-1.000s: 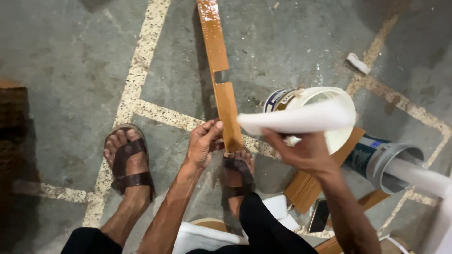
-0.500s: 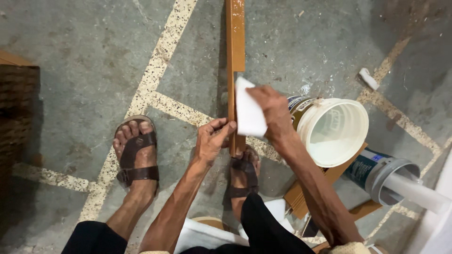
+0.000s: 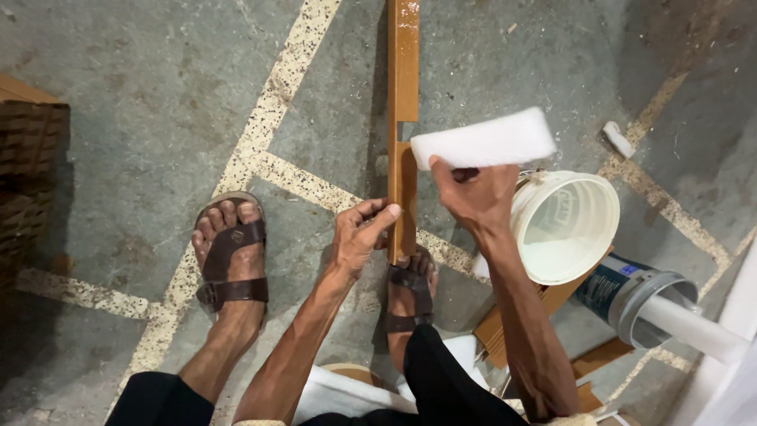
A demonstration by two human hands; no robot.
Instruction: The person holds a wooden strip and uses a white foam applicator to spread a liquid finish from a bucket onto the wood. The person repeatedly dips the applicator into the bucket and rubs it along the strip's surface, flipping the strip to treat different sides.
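Nearest the camera I see the person's dark-clothed knees and two sandalled feet: the left foot (image 3: pixel 229 256) flat on the grey floor (image 3: pixel 142 118), the right foot (image 3: pixel 410 288) at the near end of a long brown wooden strip (image 3: pixel 403 150).

The left hand (image 3: pixel 359 237) is pinched on the strip's near end, thumb and fingers closed against its edge, steadying it. The strip runs from there straight away from the person and out of the top of the view; its far portion looks glossy, the near portion duller.

The right hand (image 3: pixel 473 193) is clamped on a white foam block (image 3: pixel 482 138), fingers closed on its lower edge. Compared with half a second ago, the block has come off the strip: it then lay over the wood just beyond the left hand; it now sits raised, to the right of the strip, between it and the white bucket (image 3: pixel 564 225). I judge this as a stroke ended, with the block lifted clear rather than pressed on.

Further right, a blue-labelled can (image 3: pixel 623 296) lies beside wooden offcuts (image 3: pixel 544 304). Pale speckled lines cross the floor beyond.
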